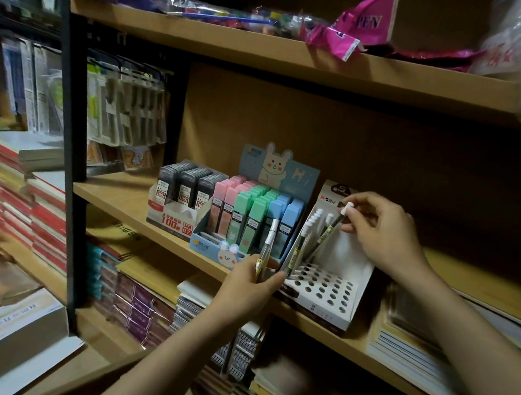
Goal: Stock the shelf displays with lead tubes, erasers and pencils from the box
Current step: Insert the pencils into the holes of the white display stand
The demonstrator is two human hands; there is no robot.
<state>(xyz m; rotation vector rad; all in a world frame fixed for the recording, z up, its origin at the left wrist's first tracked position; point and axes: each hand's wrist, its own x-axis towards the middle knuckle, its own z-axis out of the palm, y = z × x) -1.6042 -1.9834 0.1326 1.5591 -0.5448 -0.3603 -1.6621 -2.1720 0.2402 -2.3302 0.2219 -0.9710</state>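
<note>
Head view: I see both hands at the pencil stand on the middle shelf.

My right hand (385, 238) pinches one pencil (329, 232) near its white cap, fingers curled narrow around it, the pencil tilted with its lower end down among the holes of the white pencil stand (335, 300). More white-capped pencils (308, 230) stand in a row along the stand's left side. My left hand (249, 287) grips a separate pencil (267, 245) upright, just in front of the stand's left corner, thumb touching the stand's edge. Beside the stand to the left sits a blue rabbit display (271, 208) full of pink, green and blue lead tubes, and left of that a display of dark lead tubes (186, 190). All rest on the wooden shelf (119, 196).
</note>
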